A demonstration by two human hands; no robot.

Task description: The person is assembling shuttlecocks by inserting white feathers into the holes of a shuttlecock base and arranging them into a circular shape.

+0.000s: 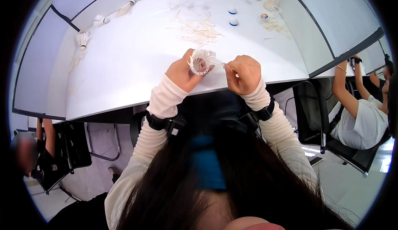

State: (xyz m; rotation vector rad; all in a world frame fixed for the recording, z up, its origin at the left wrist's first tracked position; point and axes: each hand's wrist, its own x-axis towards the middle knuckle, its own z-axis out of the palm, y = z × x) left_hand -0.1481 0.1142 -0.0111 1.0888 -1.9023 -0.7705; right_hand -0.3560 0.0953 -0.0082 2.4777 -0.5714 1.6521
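Over the table's near edge, my left hand (181, 71) is closed round a white shuttlecock skirt (200, 66), whose round, hollow end faces toward me. Small dark marks run along the rim of that end. My right hand (244, 73) is closed in a pinch just to the right. A thin, pale shaft (219, 63) reaches from the skirt to its fingertips. Whether the shaft is still joined to the skirt cannot be made out.
Beyond my hands lies a pile of pale feather strips (199, 30) on the white table (124, 68). Two white-and-blue shuttlecock heads (234, 22) sit behind it. Whole shuttlecocks (83, 40) stand along the left panel, others at back right. A seated person (360, 118) is to the right.
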